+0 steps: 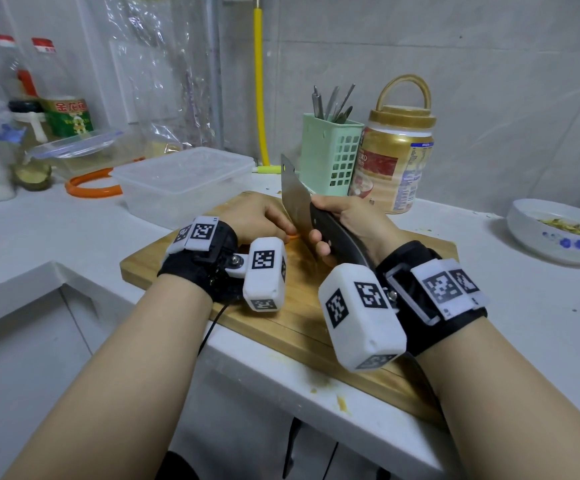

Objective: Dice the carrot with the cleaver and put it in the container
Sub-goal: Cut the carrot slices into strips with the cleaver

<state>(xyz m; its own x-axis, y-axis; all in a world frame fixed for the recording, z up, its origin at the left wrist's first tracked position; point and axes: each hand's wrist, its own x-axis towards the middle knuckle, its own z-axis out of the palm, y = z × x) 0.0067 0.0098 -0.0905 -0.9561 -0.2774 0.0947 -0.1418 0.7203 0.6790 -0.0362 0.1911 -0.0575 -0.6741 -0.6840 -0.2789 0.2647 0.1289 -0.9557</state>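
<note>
The near right part of the chopping board (319, 317) lies bare. Behind it, the plastic container (184, 183) touches the board's far left corner, while the green utensil basket (330, 154) and the gold-lidded jar (394, 161) stand close along its far edge. Open desk (510, 299) runs rightward to the bowl (558, 233); bare desk also lies left of the board.

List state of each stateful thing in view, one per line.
cleaver: gripped by right hand, blade on the carrot
carrot: on cutting board, mostly hidden under left hand
clear container: lid on, behind the board
gold-lidded jar: closed, upright
green utensil holder: upright, holding utensils
</note>
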